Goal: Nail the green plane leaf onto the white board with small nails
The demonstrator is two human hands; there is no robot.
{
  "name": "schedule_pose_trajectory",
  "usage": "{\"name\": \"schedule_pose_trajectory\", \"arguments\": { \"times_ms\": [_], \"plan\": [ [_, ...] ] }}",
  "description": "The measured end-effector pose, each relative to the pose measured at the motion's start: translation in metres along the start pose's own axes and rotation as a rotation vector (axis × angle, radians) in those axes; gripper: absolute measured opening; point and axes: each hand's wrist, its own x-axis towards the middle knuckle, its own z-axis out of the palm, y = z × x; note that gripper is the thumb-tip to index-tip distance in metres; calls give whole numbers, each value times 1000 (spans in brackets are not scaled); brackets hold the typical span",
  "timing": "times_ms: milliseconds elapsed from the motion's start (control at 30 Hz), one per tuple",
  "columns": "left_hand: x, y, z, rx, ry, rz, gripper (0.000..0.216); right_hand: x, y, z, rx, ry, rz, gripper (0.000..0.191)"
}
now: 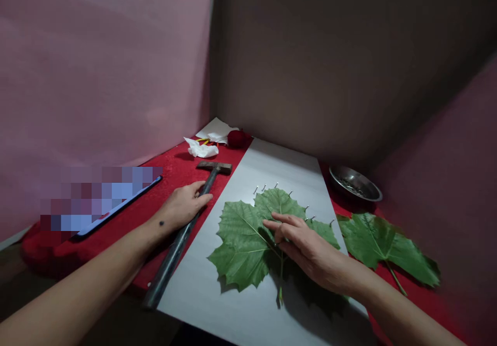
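A large green leaf [243, 245] lies on a white board [217, 304], with several small nails [272, 186] standing along its upper edge. My right hand [306, 250] rests flat on the leaf's middle, fingers stretched out over it. My left hand [184, 205] lies over the dark metal handle of a hammer [182, 232], fingers loosely draped on it; the hammer lies along the board's left edge with its head [215, 167] pointing away.
A second green leaf [382, 245] lies on the red cloth at the right. A metal bowl [355, 183] stands behind it. A phone [116, 208] lies at left. Crumpled tissue [202, 149], white paper and a red rose head [236, 138] sit in the far corner. Walls enclose three sides.
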Motion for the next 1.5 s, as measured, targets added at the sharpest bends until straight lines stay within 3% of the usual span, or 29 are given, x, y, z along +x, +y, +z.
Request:
{"name": "schedule_pose_trajectory", "arguments": {
  "times_ms": [467, 833, 1500],
  "plan": [
    [-1, 2, 0, -3, 13, 25, 51, 6, 6, 17, 143, 51, 65, 13],
    [0, 2, 0, 5, 18, 8, 53, 4, 11, 26, 94, 61, 47, 12],
    [-4, 6, -2, -12, 13, 4, 51, 10, 5, 10, 3, 19, 13, 11]
  ]
}}
